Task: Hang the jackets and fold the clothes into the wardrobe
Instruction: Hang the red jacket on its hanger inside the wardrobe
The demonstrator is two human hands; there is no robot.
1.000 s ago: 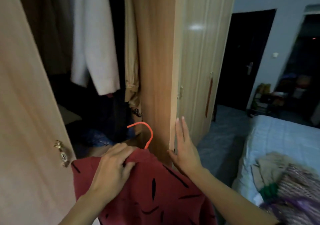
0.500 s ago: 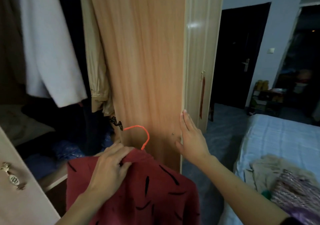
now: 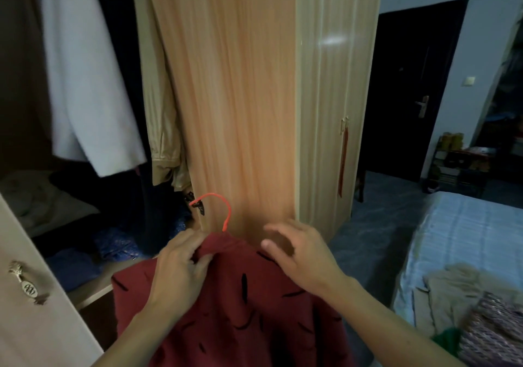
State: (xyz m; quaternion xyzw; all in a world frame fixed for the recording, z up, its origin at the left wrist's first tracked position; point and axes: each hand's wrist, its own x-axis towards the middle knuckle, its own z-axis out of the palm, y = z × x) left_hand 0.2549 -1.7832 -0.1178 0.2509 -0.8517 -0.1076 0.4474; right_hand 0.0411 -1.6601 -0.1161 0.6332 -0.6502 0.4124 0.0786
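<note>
Red fabric w/ black dashes fills the lower frame: the jacket [image 3: 240, 315] sits on an orange hanger [image 3: 226, 211], held up in front of the wardrobe [image 3: 322, 97], its hook free in the air. We see the left hand [image 3: 181, 267] w/ fingers curled round the collar just below the hook, bunching the cloth. At the jacket's other shoulder the right hand [image 3: 300, 253] has fingers spread & loosely bent, nothing in them. It's blurred, so we can't tell if the palm touches the fabric. Behind both hands stands the wood-grain inner face of the open door [image 3: 240, 97]. Inside, at left, a white garment [image 3: 85, 83] & a beige coat [image 3: 161, 112] hang side by side, w/ blue items [image 3: 73, 264] on the shelf below. The left door [image 3: 42, 332], nearest us, bears a brass handle [image 3: 24, 281]. At right, a bed [image 3: 467, 230] w/ a pale blue cover carries a heap of clothes [image 3: 467, 310], well apart from the wardrobe.
</note>
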